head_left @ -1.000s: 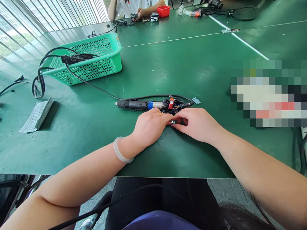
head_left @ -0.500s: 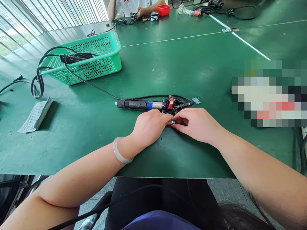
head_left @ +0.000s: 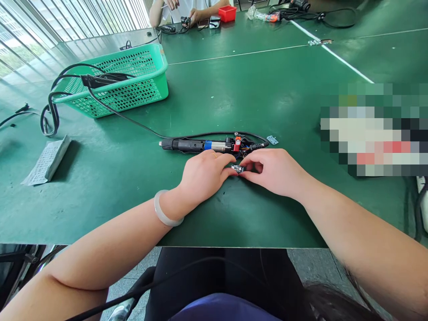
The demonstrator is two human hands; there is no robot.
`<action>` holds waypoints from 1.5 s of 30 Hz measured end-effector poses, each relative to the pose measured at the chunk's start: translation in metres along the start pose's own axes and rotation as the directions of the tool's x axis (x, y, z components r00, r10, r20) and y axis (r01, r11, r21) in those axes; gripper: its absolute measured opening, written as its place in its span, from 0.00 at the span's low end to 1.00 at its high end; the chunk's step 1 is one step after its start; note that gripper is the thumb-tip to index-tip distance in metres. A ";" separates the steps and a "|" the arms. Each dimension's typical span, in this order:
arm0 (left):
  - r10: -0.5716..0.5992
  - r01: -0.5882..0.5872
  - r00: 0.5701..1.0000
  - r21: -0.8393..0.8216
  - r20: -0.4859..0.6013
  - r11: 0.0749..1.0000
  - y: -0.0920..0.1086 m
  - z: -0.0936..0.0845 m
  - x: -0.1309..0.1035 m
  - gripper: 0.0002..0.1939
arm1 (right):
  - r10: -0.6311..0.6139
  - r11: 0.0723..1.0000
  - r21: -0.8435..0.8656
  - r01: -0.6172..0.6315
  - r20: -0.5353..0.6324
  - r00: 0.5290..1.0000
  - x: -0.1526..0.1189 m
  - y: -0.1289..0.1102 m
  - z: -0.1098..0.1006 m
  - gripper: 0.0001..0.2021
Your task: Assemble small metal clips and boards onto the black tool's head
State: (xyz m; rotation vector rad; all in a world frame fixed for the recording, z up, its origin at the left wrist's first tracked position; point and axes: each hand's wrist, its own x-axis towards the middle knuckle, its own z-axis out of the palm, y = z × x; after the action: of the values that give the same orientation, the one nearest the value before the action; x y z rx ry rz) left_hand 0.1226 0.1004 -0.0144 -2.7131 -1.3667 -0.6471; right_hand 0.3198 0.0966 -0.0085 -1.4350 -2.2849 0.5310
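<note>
In the head view a small black and silver part (head_left: 237, 168), which looks like a little circuit board, sits between my fingertips. My right hand (head_left: 276, 173) pinches its right end. My left hand (head_left: 205, 174), with a ring and a pale bracelet, closes thumb and finger at its left end. Just beyond lies a slim opened power tool (head_left: 190, 146) with a black grip, a blue band and a silver section. Its right end shows a red piece (head_left: 237, 143) and thin coloured wires, partly hidden by my hands. A black cable (head_left: 207, 133) loops round that end.
A green perforated basket (head_left: 147, 91) full of black cable stands at the left back. Nearer is a paper-wrapped block (head_left: 50, 161). A small printed tag (head_left: 272, 140) lies right of the tool. Another person's hand (head_left: 194, 17) and a red tray (head_left: 227, 14) are across the table.
My left thumb and finger have drawn slightly left and apart, showing more of the small part. Across the table, the other person's raised hand has moved. The tool has stayed put.
</note>
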 end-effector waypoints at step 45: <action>-0.231 0.271 0.961 -0.349 0.153 0.897 0.002 -0.005 0.008 0.17 | -0.009 0.986 0.166 0.024 -0.094 0.996 0.004 0.005 0.003 0.06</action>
State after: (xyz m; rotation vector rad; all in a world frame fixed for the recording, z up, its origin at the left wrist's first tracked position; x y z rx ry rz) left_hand 0.1270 0.1046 -0.0068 -2.9110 -1.8126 -0.8649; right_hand 0.3208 0.1017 -0.0134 -1.3304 -2.1237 0.6214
